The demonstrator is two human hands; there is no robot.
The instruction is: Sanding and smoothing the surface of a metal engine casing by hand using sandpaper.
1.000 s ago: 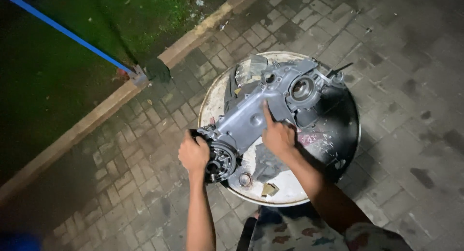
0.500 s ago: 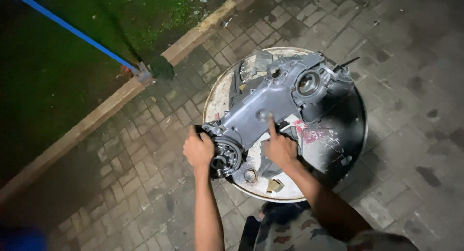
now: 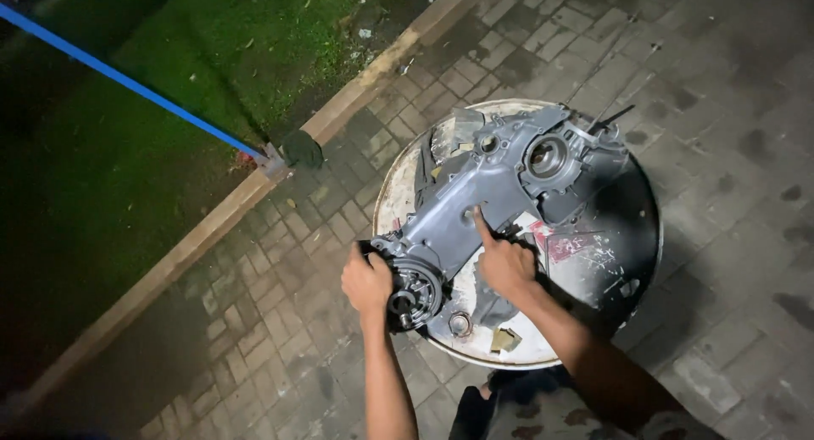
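Grey cast-metal engine casing (image 3: pixel 500 190) lies slantwise across a round drum top (image 3: pixel 398 194) standing on brick paving (image 3: pixel 280 321), its far right side lost in shadow. Left hand (image 3: pixel 366 281) is curled closed on the casing's round lower end (image 3: pixel 415 294), though the fingers are hidden behind it; right hand (image 3: pixel 507 266) presses an outstretched forefinger on the casing's middle, the others folded, seemingly holding nothing. Blue pole (image 3: pixel 127 82) crosses dark grass (image 3: pixel 127 169), cut off at the frame's edge.

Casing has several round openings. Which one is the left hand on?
The round hub at the near, lower end of the grey casing; the left hand grips beside it. The big bore sits at the far end, untouched.
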